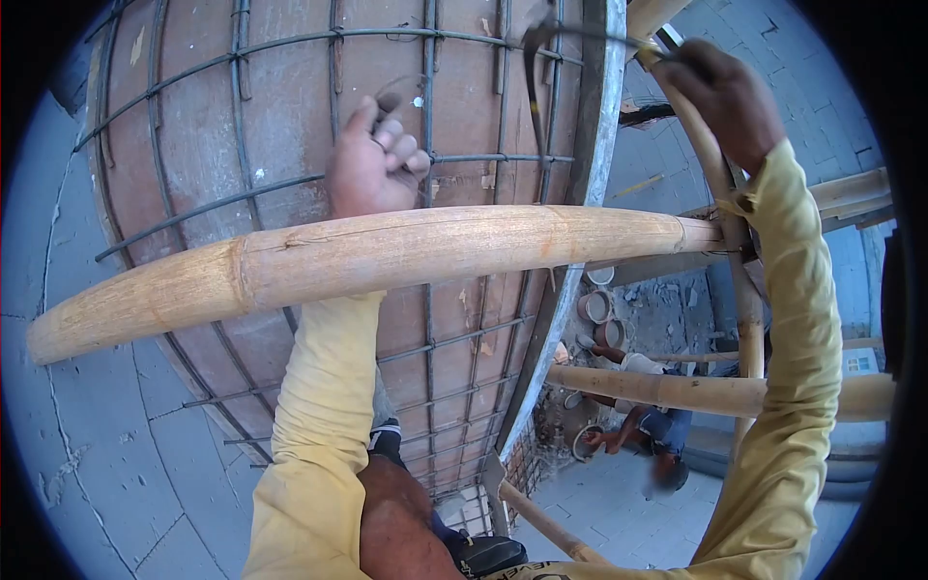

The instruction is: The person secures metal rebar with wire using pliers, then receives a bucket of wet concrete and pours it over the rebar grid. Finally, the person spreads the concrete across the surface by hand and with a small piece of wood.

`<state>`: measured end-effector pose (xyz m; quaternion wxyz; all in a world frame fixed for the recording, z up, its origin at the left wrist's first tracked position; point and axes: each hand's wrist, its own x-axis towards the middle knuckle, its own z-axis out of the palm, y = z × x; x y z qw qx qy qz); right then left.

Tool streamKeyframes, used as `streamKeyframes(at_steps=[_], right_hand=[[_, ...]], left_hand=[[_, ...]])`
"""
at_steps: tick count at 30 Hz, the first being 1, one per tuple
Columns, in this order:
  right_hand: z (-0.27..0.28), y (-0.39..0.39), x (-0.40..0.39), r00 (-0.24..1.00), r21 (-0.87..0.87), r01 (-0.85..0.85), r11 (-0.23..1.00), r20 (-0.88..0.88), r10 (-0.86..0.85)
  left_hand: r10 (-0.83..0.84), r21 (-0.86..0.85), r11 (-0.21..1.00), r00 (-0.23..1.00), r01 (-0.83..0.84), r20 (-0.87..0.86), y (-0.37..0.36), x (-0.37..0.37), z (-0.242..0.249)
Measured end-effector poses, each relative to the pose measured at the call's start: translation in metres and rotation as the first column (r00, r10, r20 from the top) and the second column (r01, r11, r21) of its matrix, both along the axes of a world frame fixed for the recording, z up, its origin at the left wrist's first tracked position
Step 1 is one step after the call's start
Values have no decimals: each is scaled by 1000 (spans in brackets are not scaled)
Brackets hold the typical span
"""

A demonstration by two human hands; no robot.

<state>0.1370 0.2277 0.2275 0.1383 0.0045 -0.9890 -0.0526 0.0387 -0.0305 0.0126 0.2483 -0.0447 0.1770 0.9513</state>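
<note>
My left hand [377, 159] is closed, fingers curled and thumb up, in front of the rebar grid [377, 37]. A thin, blurred wire [401, 81] curves from its fingertips. My left forearm passes behind a thick bamboo pole [416, 246], which crosses in front of me. At the upper right, my right hand [720, 97] grips one arm of dark pincers [535, 58] with small yellow marks. The other arm hangs down over the rebar, so the tool looks spread. Motion blurs its head at the top edge.
Reddish-brown panel [290, 116] backs the rebar, with a metal edge [594, 116] on its right. More bamboo poles [667, 389] cross at right. Far below, a person [652, 425] bends near several buckets [594, 306]. A grey block wall [87, 435] stands left.
</note>
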Motion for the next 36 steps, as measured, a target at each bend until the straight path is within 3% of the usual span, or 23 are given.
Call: streamKeyframes(at_steps=[3, 4, 7, 9, 10, 11, 13, 15, 17, 20, 21, 23, 25, 29, 31, 33, 34, 36], right_hand=[[12, 23, 40, 949, -203, 7, 979, -306, -71], [8, 9, 62, 903, -401, -1, 916, -393, -171], [-9, 32, 137, 891, -618, -250, 745, -448, -73], [-28, -6, 168, 800, -878, -231, 420, -416, -431], [-34, -25, 181, 794, -916, -295, 273, -394, -464], [-39, -45, 191, 815, -909, -322, 264, -408, -412], [-62, -58, 221, 841, -937, -337, 94, -344, -418], [-100, -55, 252, 874, -887, -420, -191, -338, -349], [-134, -62, 271, 931, -873, -340, -349, -260, -256], [-190, -57, 301, 947, -905, -181, -384, -56, -315], [-211, -64, 298, 929, -945, -253, -209, -176, -325], [-234, -73, 280, 897, -943, -269, -195, -172, -407], [-246, -89, 259, 896, -818, -378, -433, -207, -392], [-291, -107, 240, 971, -944, -76, -322, 3, -239], [-318, -117, 240, 927, -920, 324, -221, 356, -122], [-357, -148, 238, 958, -961, 216, -171, 242, -154], [-353, -159, 235, 955, -962, 248, -111, 262, -136], [-362, -176, 226, 950, -966, 116, -229, 175, -257]], left_hand=[[75, -445, 859, 923, -253, -378, -2, 27, -14], [61, -536, 779, 890, -326, -451, -7, 32, -33], [16, -506, 489, 587, -711, -809, -20, 67, -94], [-16, -554, 537, 649, -636, -761, -28, 91, -115], [-63, -616, 668, 794, -416, -605, -33, 106, -111], [-136, -615, 769, 895, -176, -425, -36, 118, -108], [-281, -550, 828, 931, 112, -233, -44, 137, -102], [-441, -491, 797, 895, 352, -73, -51, 161, -106], [-584, -466, 705, 811, 534, 46, -54, 183, -112], [-664, -446, 623, 736, 643, 133, -60, 205, -126], [-664, -402, 638, 734, 656, 144, -62, 212, -131], [-671, -307, 665, 725, 680, 154, -61, 221, -142], [-657, -210, 706, 736, 676, 163, -58, 229, -147], [-547, -178, 795, 812, 580, 202, -45, 240, -151], [-487, -228, 813, 840, 536, 238, -34, 241, -149], [-498, -198, 831, 854, 520, 151, -23, 238, -163], [-482, -210, 835, 860, 509, 167, -16, 239, -161], [-464, -220, 840, 867, 496, 182, -5, 240, -158]])
